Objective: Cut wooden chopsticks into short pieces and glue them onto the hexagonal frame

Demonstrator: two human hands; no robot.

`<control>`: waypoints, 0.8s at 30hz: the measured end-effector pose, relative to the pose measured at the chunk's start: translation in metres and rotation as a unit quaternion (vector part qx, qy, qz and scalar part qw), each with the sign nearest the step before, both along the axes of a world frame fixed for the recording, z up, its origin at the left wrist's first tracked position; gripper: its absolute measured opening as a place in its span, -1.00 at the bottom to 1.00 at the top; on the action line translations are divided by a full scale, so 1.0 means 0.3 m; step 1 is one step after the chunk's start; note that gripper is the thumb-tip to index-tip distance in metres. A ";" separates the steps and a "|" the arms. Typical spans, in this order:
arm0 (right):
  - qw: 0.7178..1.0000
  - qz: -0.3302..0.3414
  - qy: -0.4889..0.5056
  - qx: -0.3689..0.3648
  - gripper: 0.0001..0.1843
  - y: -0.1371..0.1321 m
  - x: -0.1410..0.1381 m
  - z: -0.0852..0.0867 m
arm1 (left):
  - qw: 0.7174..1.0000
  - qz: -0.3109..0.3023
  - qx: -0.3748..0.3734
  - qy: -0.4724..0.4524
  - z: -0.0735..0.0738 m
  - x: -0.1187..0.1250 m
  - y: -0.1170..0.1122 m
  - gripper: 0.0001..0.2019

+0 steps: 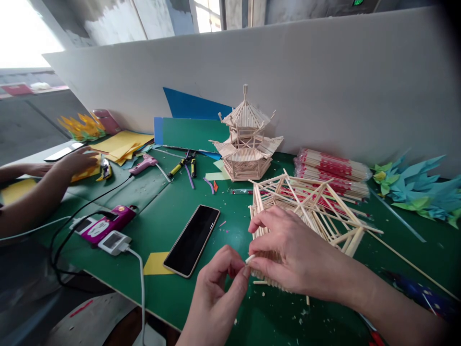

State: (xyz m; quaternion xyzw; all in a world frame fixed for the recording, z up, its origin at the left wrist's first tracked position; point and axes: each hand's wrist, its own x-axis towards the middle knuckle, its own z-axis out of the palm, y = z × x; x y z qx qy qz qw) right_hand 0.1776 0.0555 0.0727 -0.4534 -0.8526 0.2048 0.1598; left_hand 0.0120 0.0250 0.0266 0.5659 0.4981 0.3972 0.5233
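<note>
Framework [301, 205] of pale sticks sits at near right, likely light, stiff yet fragile at its joints, best held by its thicker edges; left hand [223, 290] and right hand [288, 254] pinch a small pale piece [249, 259] by its near left corner.

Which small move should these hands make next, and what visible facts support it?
Perhaps ease the small pale piece against the near side of the stick frame: the fingertips of the left hand and right hand meet at that piece, close beside the frame.
</note>
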 end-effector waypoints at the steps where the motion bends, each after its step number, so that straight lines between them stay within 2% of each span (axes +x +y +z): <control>1: 1.000 0.000 0.000 0.000 -0.82 0.001 0.000 0.000 | 1.000 -0.001 0.001 0.000 0.000 0.000 0.001 -0.79; 15: 1.000 -0.022 0.002 0.008 -0.83 -0.011 -0.004 -0.004 | 0.998 0.009 -0.053 -0.014 0.001 -0.011 -0.015 -0.79; 20: 1.000 -0.021 0.003 0.020 -0.83 -0.012 -0.001 -0.011 | 0.999 -0.004 -0.052 0.003 -0.003 -0.035 -0.021 -0.79; 24: 1.000 -0.023 0.001 0.018 -0.84 -0.015 -0.005 -0.012 | 0.999 0.020 -0.045 0.019 -0.011 -0.048 -0.028 -0.78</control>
